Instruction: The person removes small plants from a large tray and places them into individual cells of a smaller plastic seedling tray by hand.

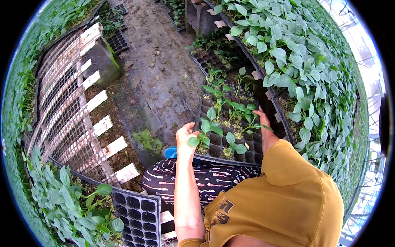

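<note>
A black plastic seedling tray (pixel 215 151) lies low before me, over my lap, with green seedlings (pixel 211 123) in some cells and other cells bare. My left hand (pixel 187 136) grips its left edge near the front, thumb over the rim beside a seedling. On the tray's right side, my right hand (pixel 266 123) holds the edge, its fingers partly hidden by leaves and the tray. Just beyond the tray's far end, another cell tray (pixel 203 63) with seedlings rests on the ground.
A raised bench of dense seedlings (pixel 290 61) runs along the right. On the left stands a slatted bench (pixel 71 108) with wire mesh. An empty cell tray (pixel 135 216) is at lower left. Concrete blocks (pixel 103 63) support the benches; a muddy path (pixel 157 71) runs between.
</note>
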`<action>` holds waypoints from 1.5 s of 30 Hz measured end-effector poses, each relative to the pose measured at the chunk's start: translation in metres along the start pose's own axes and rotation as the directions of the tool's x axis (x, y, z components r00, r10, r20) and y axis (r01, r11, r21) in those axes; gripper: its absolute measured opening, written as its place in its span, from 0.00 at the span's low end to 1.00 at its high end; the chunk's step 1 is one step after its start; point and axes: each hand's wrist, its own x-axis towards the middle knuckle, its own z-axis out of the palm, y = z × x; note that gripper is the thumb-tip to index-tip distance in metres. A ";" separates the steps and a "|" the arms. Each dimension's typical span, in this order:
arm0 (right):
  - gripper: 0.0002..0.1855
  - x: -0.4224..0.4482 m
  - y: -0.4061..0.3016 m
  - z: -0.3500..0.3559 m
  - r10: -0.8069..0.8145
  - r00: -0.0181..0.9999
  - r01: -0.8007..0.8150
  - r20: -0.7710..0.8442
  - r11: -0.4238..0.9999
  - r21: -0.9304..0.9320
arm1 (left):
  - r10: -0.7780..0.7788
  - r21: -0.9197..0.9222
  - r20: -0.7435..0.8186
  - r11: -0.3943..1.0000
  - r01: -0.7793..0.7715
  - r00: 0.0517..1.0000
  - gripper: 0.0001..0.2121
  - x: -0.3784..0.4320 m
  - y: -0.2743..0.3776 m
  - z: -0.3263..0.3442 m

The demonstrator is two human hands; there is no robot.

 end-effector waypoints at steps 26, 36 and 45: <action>0.15 0.092 0.004 -0.005 -0.100 0.937 -0.130 -0.334 0.790 -0.600 | -0.076 -0.092 0.020 0.993 0.078 0.997 0.20 0.005 -0.009 -0.024; 0.21 0.107 0.004 -0.047 -0.455 0.716 -0.035 -0.529 0.733 -0.679 | 0.022 -0.099 -0.008 0.995 -0.022 1.000 0.15 0.023 0.004 -0.011; 0.28 0.054 -0.009 -0.044 -0.385 0.639 -0.162 -0.666 0.778 -0.606 | 0.025 -0.142 -0.049 0.989 -0.032 0.998 0.09 0.051 -0.022 0.010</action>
